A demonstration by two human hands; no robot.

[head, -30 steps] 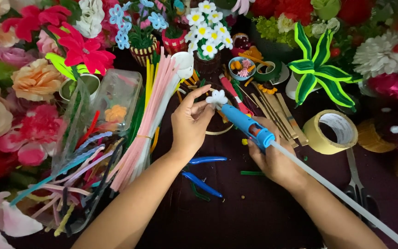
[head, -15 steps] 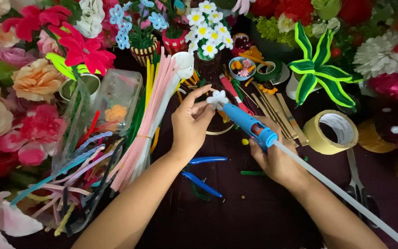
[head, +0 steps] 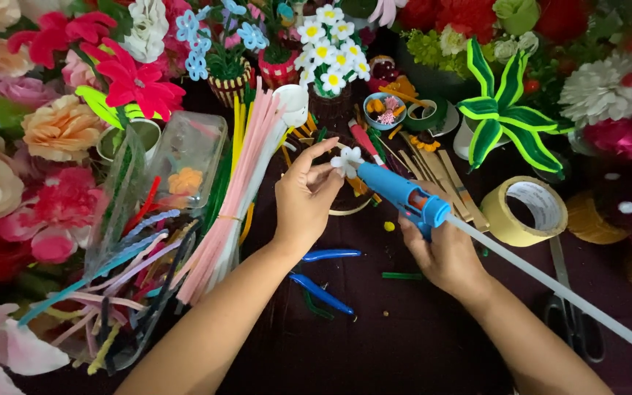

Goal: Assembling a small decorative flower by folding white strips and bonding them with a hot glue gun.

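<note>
left hand [head: 303, 201] pinches a small white flower [head: 347, 161] at the fingertips, thumb and forefinger closed on its edge, the other fingers fanned up out of the way so the bloom faces the tool. right hand [head: 444, 252] is wrapped tight around the grip of a blue glue gun [head: 401, 194], and the nozzle sits right against the flower, touching or as good as touching; too small to tell if any glue is out. a long translucent glue stick [head: 557, 289] pokes from the back of the gun, slanting down past the right wrist. the two hands are close together, meeting at the flower, held above the dark tabletop [head: 404, 336], probably to keep drips off the clutter.

just left of the left forearm lies a thick bundle of pink pipe cleaners [head: 235, 197], fuzzy and straight, with loose coloured ones fanned beside it. under the left wrist, blue-handled pliers [head: 323, 274], smooth plastic grips. right of the right hand, a fat roll of tan tape [head: 524, 211], and scissors [head: 568, 311] flat by the right forearm. beyond both hands, soft handmade blooms and a spiky green striped plant [head: 502, 117].
</note>
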